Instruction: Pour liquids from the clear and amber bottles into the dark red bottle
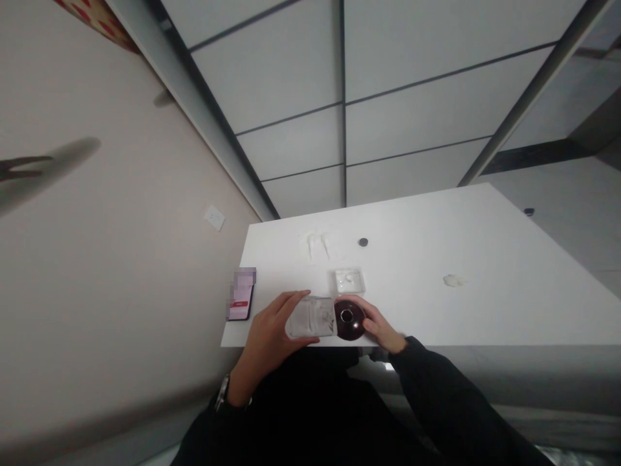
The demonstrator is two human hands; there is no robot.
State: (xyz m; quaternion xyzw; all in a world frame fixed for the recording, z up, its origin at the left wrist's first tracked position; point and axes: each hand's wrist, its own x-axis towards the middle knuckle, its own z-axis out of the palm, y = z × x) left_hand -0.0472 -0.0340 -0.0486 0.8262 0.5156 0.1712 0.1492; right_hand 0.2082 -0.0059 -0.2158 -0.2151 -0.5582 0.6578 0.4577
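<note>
My left hand (272, 323) grips a see-through plastic box (313, 316) from its left side, thumb and fingers along two opposite edges. Against the box's right end sits a glossy dark brown round object (356, 329) with a ringed hole in its top; its exact kind I cannot tell. My right hand (381, 325) wraps round that object from the right. Both things are at the table's front edge. Just beyond them lies a small transparent square tray (349, 281), with something see-through inside.
The white table (412, 259) meets a wall at the left. On it are a phone (241, 299) near the left edge, pale translucent strips (317, 246), a small dark disc (363, 242) and a crumpled whitish piece (455, 280). A panelled cabinet (301, 110) stands behind.
</note>
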